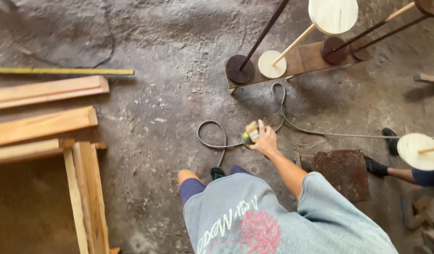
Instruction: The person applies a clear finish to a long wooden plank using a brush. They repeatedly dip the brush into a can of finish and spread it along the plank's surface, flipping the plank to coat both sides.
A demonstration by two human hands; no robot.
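My right hand (266,140) is stretched down to the concrete floor (170,94), fingers closed around a small yellow-green power tool (250,134); my left hand is out of view; the grey cord (217,136) loops just beside the tool and could, I judge, snag or tangle if pulled; wooden disc stands (273,63) lean close ahead; planks (43,124) lie well apart at left; another person's foot (377,167) rests near a rusty plate (341,171).

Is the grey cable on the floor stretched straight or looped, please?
Looped: the grey cable curls into an arc left of the right hand and another loop near the wooden plank.
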